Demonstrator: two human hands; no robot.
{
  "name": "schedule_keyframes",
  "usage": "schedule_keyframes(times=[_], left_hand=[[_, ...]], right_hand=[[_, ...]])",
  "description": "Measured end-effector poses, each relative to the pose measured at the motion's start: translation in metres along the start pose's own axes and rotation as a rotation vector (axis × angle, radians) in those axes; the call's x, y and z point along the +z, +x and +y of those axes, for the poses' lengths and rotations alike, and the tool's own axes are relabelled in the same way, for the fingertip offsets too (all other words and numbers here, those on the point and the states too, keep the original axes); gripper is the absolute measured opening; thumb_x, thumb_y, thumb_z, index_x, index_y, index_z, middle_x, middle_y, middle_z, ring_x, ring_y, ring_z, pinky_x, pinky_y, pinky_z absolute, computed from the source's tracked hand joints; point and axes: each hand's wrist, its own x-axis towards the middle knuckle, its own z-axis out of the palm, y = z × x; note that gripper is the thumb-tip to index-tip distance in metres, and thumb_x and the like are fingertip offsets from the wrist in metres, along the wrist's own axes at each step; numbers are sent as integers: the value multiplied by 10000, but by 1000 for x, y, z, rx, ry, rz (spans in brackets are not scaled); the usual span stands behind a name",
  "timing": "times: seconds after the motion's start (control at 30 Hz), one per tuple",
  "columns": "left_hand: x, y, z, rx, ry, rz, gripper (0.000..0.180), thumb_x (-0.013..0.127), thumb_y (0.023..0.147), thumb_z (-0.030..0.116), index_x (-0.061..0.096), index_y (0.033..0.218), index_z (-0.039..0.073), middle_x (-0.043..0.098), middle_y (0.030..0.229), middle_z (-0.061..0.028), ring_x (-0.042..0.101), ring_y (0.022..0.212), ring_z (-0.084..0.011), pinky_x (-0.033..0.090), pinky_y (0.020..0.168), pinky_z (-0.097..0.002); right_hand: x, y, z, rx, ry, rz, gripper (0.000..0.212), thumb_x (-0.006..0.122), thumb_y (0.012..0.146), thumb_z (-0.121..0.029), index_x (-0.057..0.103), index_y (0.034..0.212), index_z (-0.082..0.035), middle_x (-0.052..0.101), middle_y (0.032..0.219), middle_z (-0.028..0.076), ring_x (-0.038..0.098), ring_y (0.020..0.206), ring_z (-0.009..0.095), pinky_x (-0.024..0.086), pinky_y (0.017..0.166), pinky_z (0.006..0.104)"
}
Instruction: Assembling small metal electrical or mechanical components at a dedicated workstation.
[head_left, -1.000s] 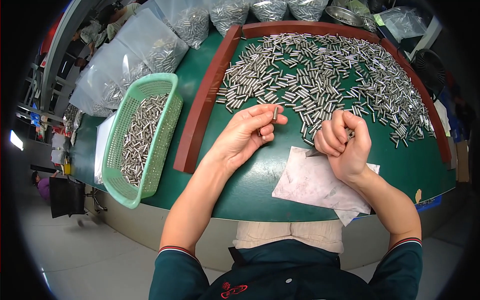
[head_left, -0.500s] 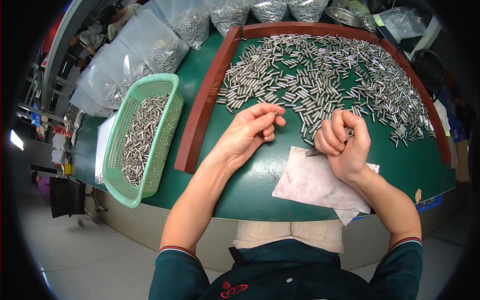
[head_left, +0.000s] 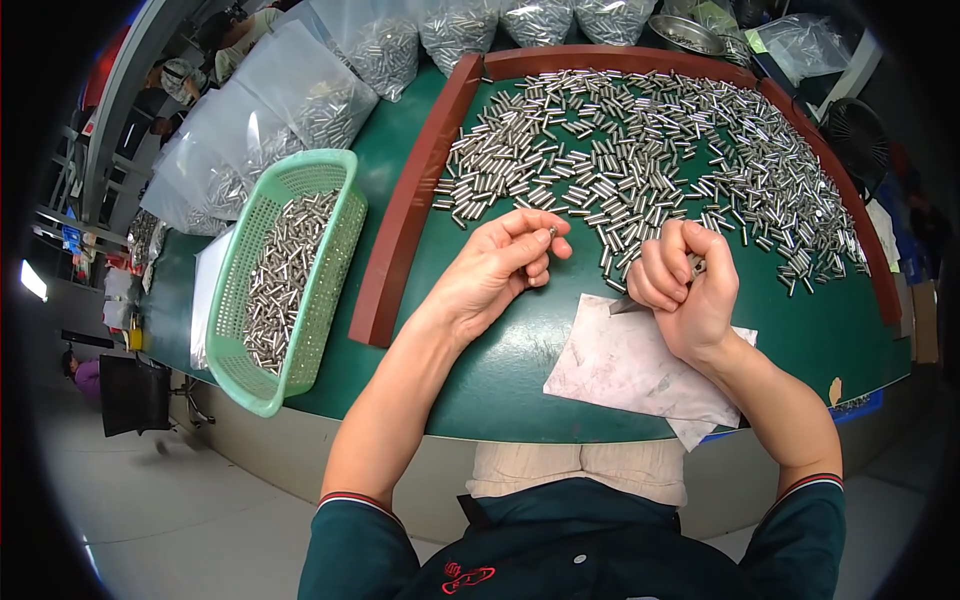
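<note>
Between the thumb and forefinger of my left hand [head_left: 508,258], a small metal pin [head_left: 552,232] is pinched, mostly covered by the fingers. My right hand [head_left: 690,285] is closed around a grey metal tool [head_left: 626,304]. Its flat tapering end sticks out below the little finger, and the fist hides the rest, so its kind is unclear. Beneath the right hand lies a stained white cloth [head_left: 635,365]. Many short shiny metal pins [head_left: 640,165] are spread on the green table [head_left: 500,370] just beyond both hands.
A dark red wooden rail [head_left: 420,190] borders the spread pins at left, back and right. To the left stands a light green basket [head_left: 345,225] holding more pins. Plastic bags of metal pieces [head_left: 385,55] line the back. A metal bowl [head_left: 688,35] and a fan [head_left: 857,140] sit at far right.
Both hands stay almost where they were, the left still pinching the pin and the right still gripping the tool. In the background, a person at upper left has shifted slightly.
</note>
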Motion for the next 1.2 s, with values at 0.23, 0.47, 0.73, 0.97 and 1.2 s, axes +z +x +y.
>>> schedule_keyframes(times=[0.23,0.47,0.73,0.97,1.2], left_hand=[[5,-3,2,13,96,19,123,558,821,89,517,932,58,551,824,-33,417,619,-56,357,573,-194],[9,-4,2,65,216,83,117,557,821,93,516,924,55,557,792,-31,424,612,-53,354,560,-187],[29,-11,-10,259,814,-32,117,507,850,105,489,893,-3,502,602,0,410,520,-36,329,471,-194],[39,-18,-15,368,1377,-95,124,613,723,85,516,758,15,372,465,-54,382,402,-173,313,415,-303],[41,-15,-15,312,1378,-44,120,606,711,90,509,693,21,451,457,-103,461,417,-270,336,422,-369]], right_hand=[[-1,0,0,-7,-6,-7,357,279,858,-244,277,525,-118,250,414,-20,184,373,75,181,393,235],[-1,0,0,-1,4,0,360,282,857,-244,276,520,-118,253,412,-18,188,368,75,183,391,234],[-1,0,0,-25,15,-15,339,294,846,-215,282,525,-104,262,416,-16,194,371,69,182,383,230],[-1,-2,4,-64,-12,-33,367,290,852,-262,275,514,-120,243,405,-23,178,362,90,199,401,248],[2,-6,7,-117,53,-44,355,309,846,-216,287,514,-91,264,431,-13,203,381,69,188,401,225]])
